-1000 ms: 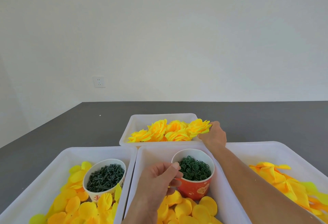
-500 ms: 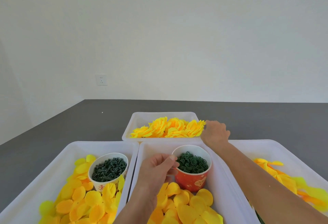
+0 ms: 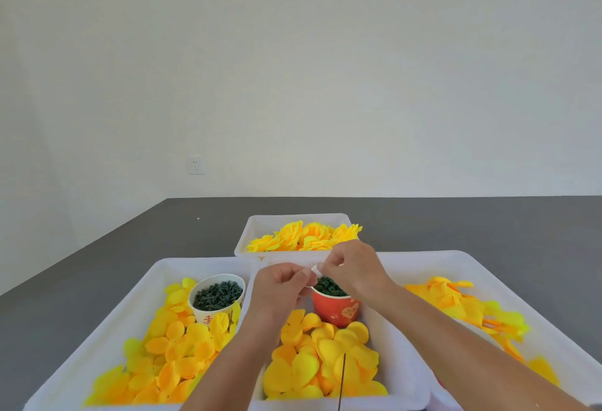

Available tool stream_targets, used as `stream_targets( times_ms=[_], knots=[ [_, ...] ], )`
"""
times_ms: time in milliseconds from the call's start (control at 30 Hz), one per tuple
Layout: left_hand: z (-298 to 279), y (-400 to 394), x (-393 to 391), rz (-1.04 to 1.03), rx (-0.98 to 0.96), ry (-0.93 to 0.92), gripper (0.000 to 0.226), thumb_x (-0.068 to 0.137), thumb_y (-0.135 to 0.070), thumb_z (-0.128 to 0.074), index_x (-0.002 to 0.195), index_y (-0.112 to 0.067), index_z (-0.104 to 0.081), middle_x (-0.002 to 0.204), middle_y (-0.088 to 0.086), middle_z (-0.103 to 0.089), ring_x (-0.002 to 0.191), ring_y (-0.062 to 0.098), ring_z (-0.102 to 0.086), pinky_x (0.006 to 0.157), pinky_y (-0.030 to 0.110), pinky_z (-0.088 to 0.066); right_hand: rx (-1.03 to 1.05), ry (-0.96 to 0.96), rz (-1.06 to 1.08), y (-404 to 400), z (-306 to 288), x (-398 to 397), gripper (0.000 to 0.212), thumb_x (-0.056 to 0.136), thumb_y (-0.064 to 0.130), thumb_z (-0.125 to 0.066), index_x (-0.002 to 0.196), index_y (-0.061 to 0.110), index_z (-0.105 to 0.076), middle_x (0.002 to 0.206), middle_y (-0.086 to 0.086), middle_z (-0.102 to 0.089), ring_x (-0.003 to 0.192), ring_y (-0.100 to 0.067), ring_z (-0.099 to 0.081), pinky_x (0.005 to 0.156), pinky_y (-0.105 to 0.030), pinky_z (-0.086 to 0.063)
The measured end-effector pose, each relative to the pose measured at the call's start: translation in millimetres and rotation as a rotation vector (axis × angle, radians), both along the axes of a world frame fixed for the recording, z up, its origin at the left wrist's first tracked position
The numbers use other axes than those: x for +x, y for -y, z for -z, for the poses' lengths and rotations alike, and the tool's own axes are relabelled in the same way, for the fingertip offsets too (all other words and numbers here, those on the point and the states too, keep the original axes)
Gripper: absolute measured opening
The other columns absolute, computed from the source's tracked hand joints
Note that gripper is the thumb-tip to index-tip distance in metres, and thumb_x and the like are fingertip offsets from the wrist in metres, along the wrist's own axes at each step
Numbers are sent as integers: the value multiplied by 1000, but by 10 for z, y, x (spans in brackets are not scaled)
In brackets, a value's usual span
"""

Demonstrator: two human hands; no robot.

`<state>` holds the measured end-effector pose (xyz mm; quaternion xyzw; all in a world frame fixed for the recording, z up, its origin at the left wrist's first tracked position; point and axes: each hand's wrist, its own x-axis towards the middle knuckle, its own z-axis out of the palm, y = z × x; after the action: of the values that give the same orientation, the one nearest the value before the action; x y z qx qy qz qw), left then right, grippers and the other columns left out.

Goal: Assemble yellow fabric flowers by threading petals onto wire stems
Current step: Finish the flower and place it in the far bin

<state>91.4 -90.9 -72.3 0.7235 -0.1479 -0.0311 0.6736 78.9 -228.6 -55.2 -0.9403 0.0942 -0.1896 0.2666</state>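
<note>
Both hands meet above the red cup [image 3: 337, 311] in the middle tray [image 3: 395, 374]. Left hand [image 3: 281, 286] has fingers curled, thumb and forefinger pinched; right hand [image 3: 353, 269] likewise curled, fingertips pinched, the two touching at a small pale bit [image 3: 315, 269] held between them, too small to tell what it is. Red cup holds dark green rings, loose yellow petals [image 3: 321, 361] piled in front of it, a thin dark wire stem [image 3: 342, 381] standing up among them. Left tray [image 3: 107, 342] has more petals and a white cup [image 3: 216, 301] of dark green pieces. Right tray [image 3: 537, 296] holds yellow-orange petals. Far tray [image 3: 257, 224] holds finished yellow flowers [image 3: 304, 236]. All sit on a dark grey worktop [image 3: 130, 241]; wall socket [image 3: 195, 164] behind.
</note>
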Motion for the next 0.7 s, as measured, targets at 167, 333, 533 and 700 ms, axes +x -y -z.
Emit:
stream_targets(
  times_ms=[167,333,533,700],
  knots=[
    [-128,-128,-306,-20,-36,-29,22,90,-4,-56,70,-6,-67,71,6,-67,54,5,-59,49,12,-44,48,38,-40,-197,0,-359,30,85,23,-62,58,11,-53,62,-2,-55,63,-13,-48,58,-25,-40],
    [-227,-193,-606,-26,-65,-14,25,90,-5,-57,67,-10,-67,70,4,-67,57,9,-60,49,13,-45,203,120,-81,-257,-53,-754,37,82,15,-66,49,22,-50,47,14,-47,48,3,-44,46,-8,-33],
    [-509,-222,-906,56,-42,111,23,90,-9,-56,70,-11,-67,63,-5,-68,56,3,-62,53,12,-46,428,207,-207,-268,-329,-1226,17,82,17,-70,67,9,-67,57,12,-61,54,3,-51,55,-13,-41],
    [-772,-237,-1119,108,-43,172,22,92,-10,-55,73,-11,-67,67,0,-66,56,4,-60,56,15,-46,489,256,-227,-297,-554,-1499,15,82,18,-70,73,5,-69,69,-8,-66,60,-3,-52,57,-14,-41]
  ],
)
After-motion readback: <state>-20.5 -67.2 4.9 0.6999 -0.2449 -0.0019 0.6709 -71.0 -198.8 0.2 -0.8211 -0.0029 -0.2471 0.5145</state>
